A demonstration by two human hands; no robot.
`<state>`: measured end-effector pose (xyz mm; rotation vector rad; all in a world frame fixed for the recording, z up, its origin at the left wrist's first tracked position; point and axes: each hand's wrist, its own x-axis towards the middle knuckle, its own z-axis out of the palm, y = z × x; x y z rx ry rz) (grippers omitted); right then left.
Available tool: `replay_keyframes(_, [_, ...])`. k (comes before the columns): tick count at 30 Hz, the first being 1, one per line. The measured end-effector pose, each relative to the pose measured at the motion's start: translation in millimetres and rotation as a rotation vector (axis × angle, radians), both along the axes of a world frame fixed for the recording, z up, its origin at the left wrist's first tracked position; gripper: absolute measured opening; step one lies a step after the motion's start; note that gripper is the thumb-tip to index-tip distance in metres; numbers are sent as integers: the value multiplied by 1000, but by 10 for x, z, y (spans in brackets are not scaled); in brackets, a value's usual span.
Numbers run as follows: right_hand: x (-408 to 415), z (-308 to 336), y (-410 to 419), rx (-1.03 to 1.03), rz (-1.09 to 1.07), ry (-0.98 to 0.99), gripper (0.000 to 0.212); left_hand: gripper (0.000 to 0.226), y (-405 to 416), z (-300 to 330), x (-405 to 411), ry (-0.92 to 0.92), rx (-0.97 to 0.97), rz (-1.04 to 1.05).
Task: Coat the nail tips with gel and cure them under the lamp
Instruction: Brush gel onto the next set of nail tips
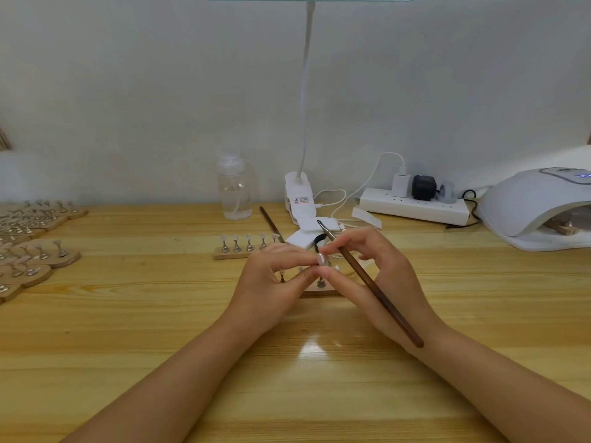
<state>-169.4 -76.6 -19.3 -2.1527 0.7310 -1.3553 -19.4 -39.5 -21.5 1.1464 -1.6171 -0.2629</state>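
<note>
Nail tip [320,259]: small, pale and translucent, held up between both hands above the tabletop [160,330], just over a wooden stand [319,293] with metal pegs that lies partly hidden under the fingers.
Step in hand: judged to be seating or adjusting 1 tip on its peg so it can be coated; no gel is visibly being brushed on at this instant.
Doing it well: keep the tip steady by its edges and off its upper face, since a fingerprint would likely mar the gel. Turn the brush end toward the tip only once it sits firm. Thin, even strokes should suit so small a surface.
Left hand [275,282]: fingers curled in, thumb and forefinger pinching the nail tip from its left side.
Right hand [367,270]: fingers curled round a brown brush [367,282], whose dark bristle end points up and away toward the wall while the handle runs back over the wrist; its fingertips also meet the tip from the right.
Curing lamp [531,206]: white dome at far right, well apart from the hands, with a wooden stand seemingly inside its opening.
Other stands: 1 row of 5 tips [248,246] just behind the hands; many more [32,244] at far left.
</note>
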Motion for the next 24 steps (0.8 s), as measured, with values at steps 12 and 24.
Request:
replay_keyframes(12, [-243, 62, -142, -66, -120, 200, 25, 59, -51, -64, 89, 4, 243, 88])
replay_keyframes(24, [-292, -16, -219, -180, -156, 331, 22, 59, -115, -140, 183, -63, 372, 69])
